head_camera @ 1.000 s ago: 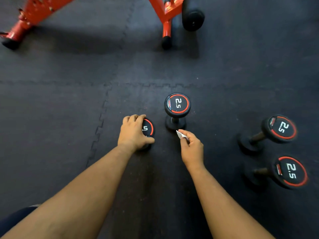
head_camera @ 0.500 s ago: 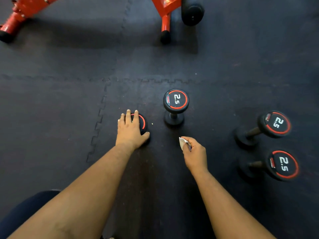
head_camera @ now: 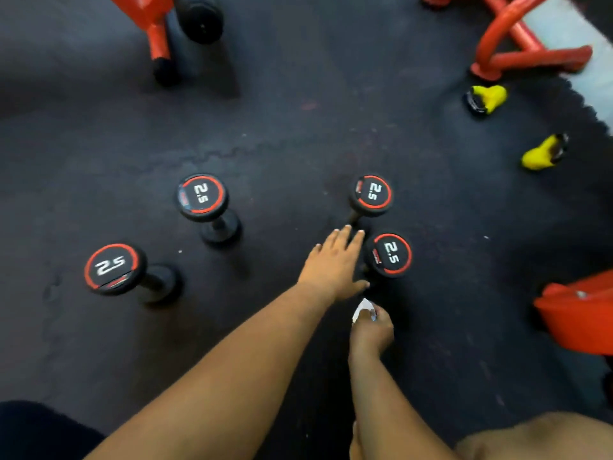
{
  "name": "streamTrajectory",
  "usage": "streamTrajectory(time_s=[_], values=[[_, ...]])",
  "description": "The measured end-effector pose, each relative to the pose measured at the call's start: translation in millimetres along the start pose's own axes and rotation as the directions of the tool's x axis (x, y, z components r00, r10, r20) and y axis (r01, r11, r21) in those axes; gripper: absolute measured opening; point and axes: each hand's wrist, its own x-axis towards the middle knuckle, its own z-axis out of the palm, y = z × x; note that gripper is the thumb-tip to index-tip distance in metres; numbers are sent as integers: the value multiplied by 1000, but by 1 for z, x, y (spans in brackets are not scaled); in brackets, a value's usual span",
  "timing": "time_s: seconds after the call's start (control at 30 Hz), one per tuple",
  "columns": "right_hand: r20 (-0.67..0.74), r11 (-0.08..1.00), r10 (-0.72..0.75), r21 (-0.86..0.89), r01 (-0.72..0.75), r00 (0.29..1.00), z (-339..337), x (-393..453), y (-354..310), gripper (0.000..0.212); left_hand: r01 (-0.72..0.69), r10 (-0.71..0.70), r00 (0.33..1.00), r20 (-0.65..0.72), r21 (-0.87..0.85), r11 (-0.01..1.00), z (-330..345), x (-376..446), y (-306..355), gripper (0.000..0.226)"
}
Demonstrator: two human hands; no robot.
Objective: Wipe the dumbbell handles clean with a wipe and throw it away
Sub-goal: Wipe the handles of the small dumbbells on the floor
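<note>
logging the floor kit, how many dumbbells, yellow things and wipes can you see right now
dumbbells: 4
yellow things: 2
wipe: 1, held in the right hand
total: 7

Left hand flat, fingers straight, reaching between two right-side dumbbells: near dumbbell just right of fingers, far dumbbell beyond fingertips; contact unclear, frame blurred. Right hand behind near dumbbell, pinching white wipe. Two more dumbbells well left of near dumbbell, upright on black floor mat.
</note>
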Motion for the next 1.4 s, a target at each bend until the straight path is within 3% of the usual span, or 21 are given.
streamTrajectory(time_s=[0.13, 0.3, 0.57, 0.67, 0.77, 0.87, 1.0, 1.23, 1.4], values=[[-82, 986, 103, 141, -91, 991, -6, 27, 19, 31, -163, 138, 977, 159, 154, 975, 13, 49, 59, 117], [-83, 977, 127, 184, -111, 988, -1, 41, 19, 32, -174, 118, 970, 213, 266, 948, 20, 82, 69, 111], [-74, 982, -42, 179, 55, 996, 15, 42, 2, 35, -105, 97, 993, 69, 131, 986, 4, 53, 10, 126], [-15, 982, -159, 99, 159, 987, 19, 32, -10, 30, -52, 51, 999, -14, -38, 998, 3, 31, -44, 122], [130, 950, -313, 33, 311, 941, 33, 13, -20, 31, 37, -60, 995, -83, -256, 966, 22, 1, -106, 117], [261, 833, -524, -41, 552, 811, 58, 1, -19, 35, 83, -155, 977, -148, -405, 911, 47, -30, -149, 114], [418, 596, -710, -70, 800, 566, 100, -11, -8, 37, 115, -248, 949, -193, -521, 846, 66, -62, -192, 113], [628, 173, -754, -88, 981, 190, 149, -21, 18, 43, 199, -302, 947, -106, -545, 815, 76, -91, -228, 117], [738, -121, -674, -141, 983, 23, 155, -15, 38, 50, 264, -326, 944, -50, -479, 837, 79, -95, -232, 111]])
